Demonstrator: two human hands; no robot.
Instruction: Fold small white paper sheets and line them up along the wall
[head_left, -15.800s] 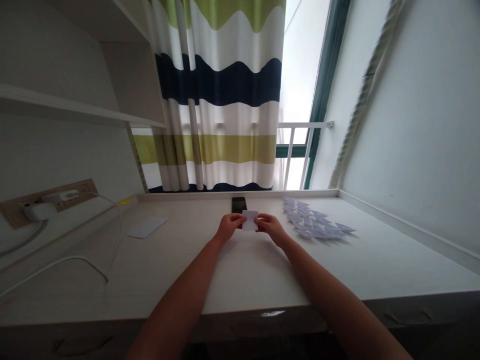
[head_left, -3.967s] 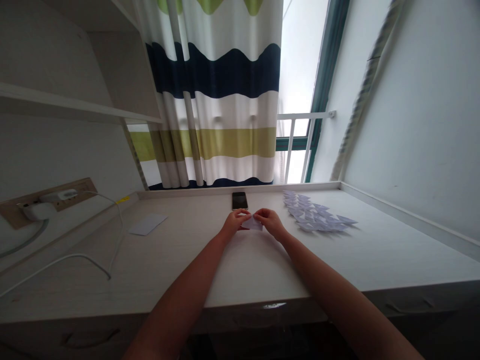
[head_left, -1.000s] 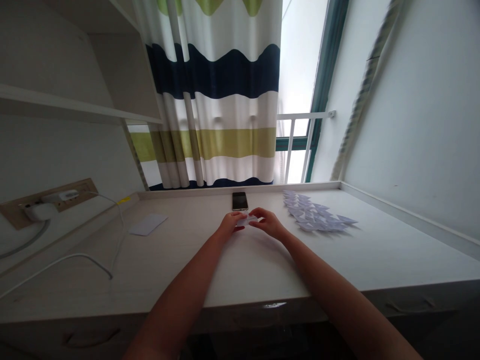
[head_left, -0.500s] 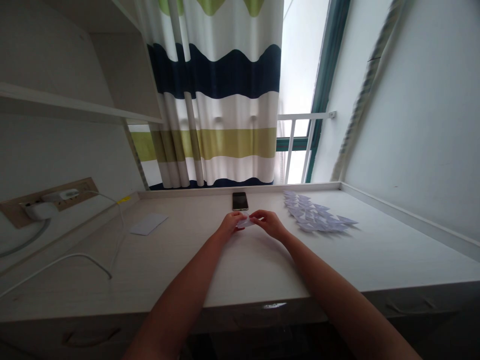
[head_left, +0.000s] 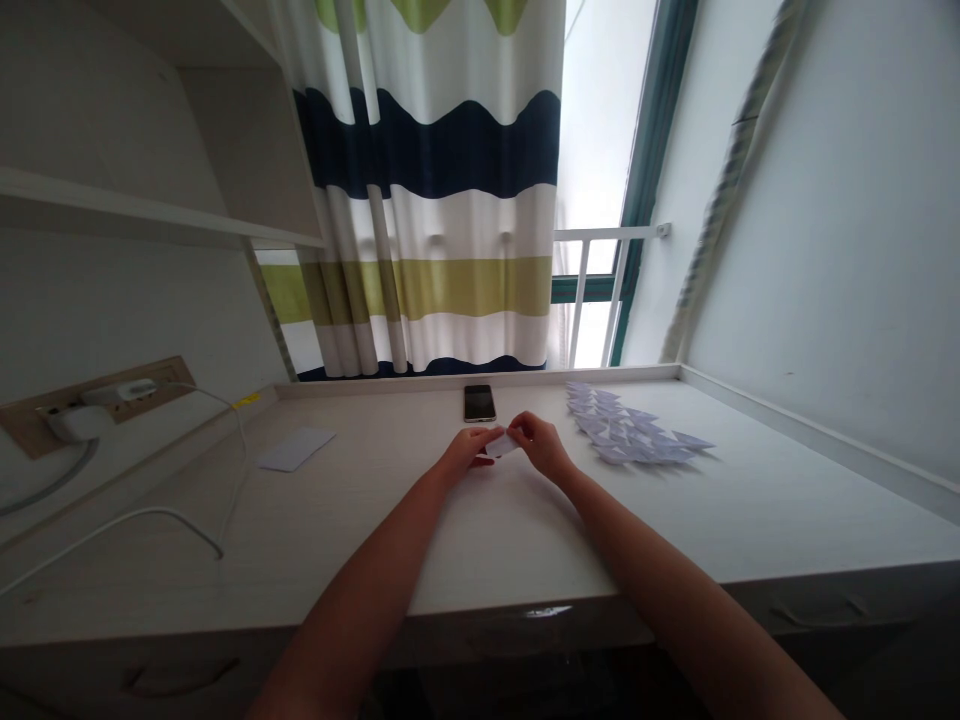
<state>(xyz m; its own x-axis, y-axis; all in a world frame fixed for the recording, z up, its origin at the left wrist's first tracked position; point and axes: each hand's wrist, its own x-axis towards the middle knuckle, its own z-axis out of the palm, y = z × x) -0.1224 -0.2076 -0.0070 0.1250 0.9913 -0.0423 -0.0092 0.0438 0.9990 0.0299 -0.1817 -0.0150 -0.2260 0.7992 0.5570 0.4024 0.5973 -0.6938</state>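
A small piece of white paper is held between my two hands, just above the desk. My left hand is closed on its left side, the thumb on top and fingers beneath. My right hand pinches the paper's upper right edge with thumb and fingertips. How the paper is folded is too small to make out. Right behind my hands a dark-screened phone lies flat. Several folded white paper pieces are grouped to the right of my right hand.
A flat stack of white paper lies on the desk's left. White cables run from the wall socket across the left side. A raised ledge borders the desk at the back and right, below a striped curtain.
The paper has shifted slightly to the right and tilted up. My right hand's fingers have drawn in closer around its upper edge. The things on the desk stay put.
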